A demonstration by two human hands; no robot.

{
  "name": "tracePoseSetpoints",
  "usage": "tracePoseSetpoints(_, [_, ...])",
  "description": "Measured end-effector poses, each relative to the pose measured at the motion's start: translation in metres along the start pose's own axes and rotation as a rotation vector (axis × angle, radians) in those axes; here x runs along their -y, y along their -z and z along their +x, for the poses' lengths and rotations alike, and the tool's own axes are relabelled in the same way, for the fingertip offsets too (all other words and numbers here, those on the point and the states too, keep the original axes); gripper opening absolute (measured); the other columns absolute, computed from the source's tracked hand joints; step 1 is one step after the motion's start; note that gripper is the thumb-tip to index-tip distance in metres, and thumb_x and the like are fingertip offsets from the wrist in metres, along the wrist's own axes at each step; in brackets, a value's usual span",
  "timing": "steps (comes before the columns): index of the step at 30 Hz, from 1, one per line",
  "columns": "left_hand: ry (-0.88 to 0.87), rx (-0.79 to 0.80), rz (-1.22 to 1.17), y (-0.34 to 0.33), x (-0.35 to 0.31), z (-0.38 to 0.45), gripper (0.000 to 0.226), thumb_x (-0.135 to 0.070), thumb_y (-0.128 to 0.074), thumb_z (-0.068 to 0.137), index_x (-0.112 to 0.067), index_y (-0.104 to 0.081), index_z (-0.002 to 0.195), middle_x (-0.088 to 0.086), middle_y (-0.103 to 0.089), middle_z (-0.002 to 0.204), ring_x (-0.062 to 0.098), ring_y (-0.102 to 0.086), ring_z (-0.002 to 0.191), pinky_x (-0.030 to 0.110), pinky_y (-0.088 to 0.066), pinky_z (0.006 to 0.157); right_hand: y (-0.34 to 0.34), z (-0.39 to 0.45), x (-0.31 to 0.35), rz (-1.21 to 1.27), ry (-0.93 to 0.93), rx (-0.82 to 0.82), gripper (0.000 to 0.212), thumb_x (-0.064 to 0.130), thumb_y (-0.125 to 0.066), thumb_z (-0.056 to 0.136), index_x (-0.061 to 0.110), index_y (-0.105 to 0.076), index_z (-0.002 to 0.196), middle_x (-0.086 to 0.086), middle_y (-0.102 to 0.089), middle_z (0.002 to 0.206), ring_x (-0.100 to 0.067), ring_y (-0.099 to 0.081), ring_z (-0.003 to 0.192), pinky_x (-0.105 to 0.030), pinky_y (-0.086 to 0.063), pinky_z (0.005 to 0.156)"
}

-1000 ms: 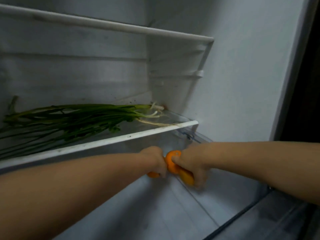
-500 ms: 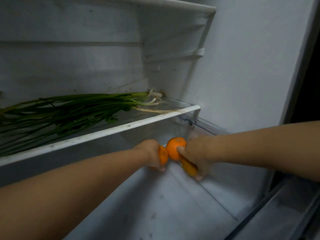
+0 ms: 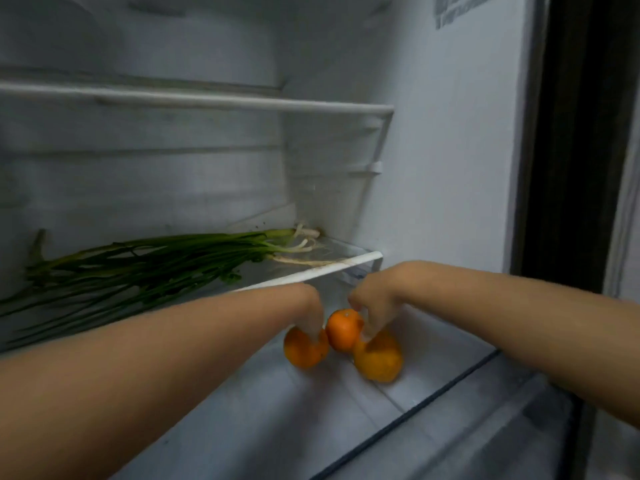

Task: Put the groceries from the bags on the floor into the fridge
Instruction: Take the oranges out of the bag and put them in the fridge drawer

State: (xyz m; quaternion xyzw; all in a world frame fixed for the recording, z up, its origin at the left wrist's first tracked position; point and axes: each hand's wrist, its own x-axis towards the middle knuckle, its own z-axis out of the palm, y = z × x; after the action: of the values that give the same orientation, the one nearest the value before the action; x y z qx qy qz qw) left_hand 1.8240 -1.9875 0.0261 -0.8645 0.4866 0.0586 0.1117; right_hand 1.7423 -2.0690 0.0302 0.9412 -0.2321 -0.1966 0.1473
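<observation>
No readable text showing anywhere. A grey printed label (image 3: 460, 8) is sitting high on the fridge's right inner wall (image 3: 450, 168), above the top shelf (image 3: 207, 102), but it is blurring out, illegible.

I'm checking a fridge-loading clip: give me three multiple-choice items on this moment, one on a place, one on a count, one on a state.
1. Where do the green onions lie?
A. on the glass shelf above the oranges
B. beside the oranges
C. on the top shelf

2. How many oranges show?
A. one
B. three
C. five

3. What are the hands doing?
A. hanging clear of the fruit
B. fingers down on the oranges
C. gripping the shelf edge

Answers:
1 A, the stalks rest on that shelf.
2 B, left orange, middle orange, right orange.
3 B, left hand and right hand touch them.
</observation>
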Motion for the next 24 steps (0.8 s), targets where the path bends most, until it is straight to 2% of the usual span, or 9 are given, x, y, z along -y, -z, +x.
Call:
tracePoseSetpoints(5, [0.074, -0.039, 0.128, 0.018, -0.007, -0.057, 0.048, -0.024, -0.049, 0.096, -0.004, -0.042, 0.139, 0.013, -0.053, 0.137, 0.023, -0.056, 0.113, 0.028, -0.043, 0.099, 0.019, -0.033, -0.005, -0.072, -0.012, -0.151, 0.054, 0.037, -0.056, 0.089, 0.006, -0.047, 0.132, -0.014, -0.052, 0.135, -0.030, -0.051, 0.121, -0.036, -0.043, 0.098])
tracePoseSetpoints(8, [0.199, -0.113, 0.170, 0.023, -0.008, -0.090, 0.045, -0.032, -0.050, 0.094, -0.005, -0.053, 0.130, 0.015, -0.058, 0.129, 0.026, -0.057, 0.116, 0.031, -0.044, 0.098, 0.029, -0.073, 0.001, -0.051, 0.069, -0.353, 0.043, 0.028, -0.054, 0.091, 0.003, -0.054, 0.125, -0.016, -0.057, 0.129, -0.031, -0.054, 0.117, -0.032, -0.045, 0.091])
tracePoseSetpoints(10, [0.279, -0.225, 0.125, 0.024, -0.012, -0.126, 0.041, -0.032, -0.051, 0.093, -0.005, -0.061, 0.121, 0.015, -0.062, 0.116, 0.028, -0.058, 0.106, 0.032, -0.045, 0.096, 0.027, -0.102, 0.007, 0.022, 0.140, -0.526, 0.039, 0.026, -0.052, 0.091, 0.003, -0.057, 0.122, -0.017, -0.059, 0.126, -0.031, -0.055, 0.115, -0.032, -0.046, 0.089])
tracePoseSetpoints(12, [0.352, -0.368, 0.031, 0.019, -0.018, -0.168, 0.035, -0.026, -0.054, 0.090, -0.006, -0.063, 0.117, 0.015, -0.063, 0.117, 0.031, -0.059, 0.107, 0.033, -0.047, 0.091, 0.018, -0.128, 0.016, 0.106, 0.215, -0.695, 0.035, 0.026, -0.053, 0.090, 0.005, -0.060, 0.116, -0.018, -0.062, 0.122, -0.032, -0.057, 0.111, -0.034, -0.047, 0.087])
tracePoseSetpoints(15, [0.502, -0.506, -0.088, -0.011, -0.030, -0.236, 0.028, -0.019, -0.052, 0.090, -0.005, -0.064, 0.111, 0.016, -0.063, 0.116, 0.033, -0.058, 0.101, 0.033, -0.046, 0.081, -0.006, -0.167, 0.041, 0.308, 0.336, -0.842, 0.032, 0.029, -0.052, 0.089, 0.010, -0.059, 0.114, -0.015, -0.060, 0.122, -0.032, -0.056, 0.111, -0.035, -0.047, 0.086])
tracePoseSetpoints(17, [0.614, -0.545, -0.111, -0.038, -0.042, -0.280, 0.028, -0.019, -0.052, 0.090, -0.005, -0.062, 0.112, 0.016, -0.061, 0.118, 0.034, -0.057, 0.104, 0.034, -0.046, 0.081, -0.025, -0.192, 0.064, 0.409, 0.423, -0.924, 0.034, 0.029, -0.050, 0.090, 0.010, -0.057, 0.117, -0.013, -0.055, 0.126, -0.031, -0.051, 0.116, -0.036, -0.044, 0.090])
tracePoseSetpoints(20, [0.751, -0.569, -0.141, -0.078, -0.058, -0.345, 0.034, -0.020, -0.051, 0.090, -0.008, -0.058, 0.121, 0.015, -0.057, 0.127, 0.034, -0.054, 0.117, 0.037, -0.046, 0.091, -0.052, -0.228, 0.109, 0.533, 0.576, -0.982, 0.035, 0.025, -0.050, 0.091, 0.006, -0.055, 0.120, -0.013, -0.047, 0.131, -0.029, -0.042, 0.123, -0.038, -0.039, 0.098])
tracePoseSetpoints(24, [0.924, -0.505, -0.174, -0.139, -0.077, -0.436, 0.034, -0.016, -0.050, 0.088, -0.008, -0.056, 0.121, 0.017, -0.055, 0.128, 0.036, -0.053, 0.119, 0.040, -0.046, 0.094, -0.080, -0.276, 0.182, 0.672, 0.798, -0.908, 0.032, 0.014, -0.051, 0.090, 0.001, -0.057, 0.118, -0.016, -0.048, 0.131, -0.030, -0.043, 0.125, -0.034, -0.036, 0.100])
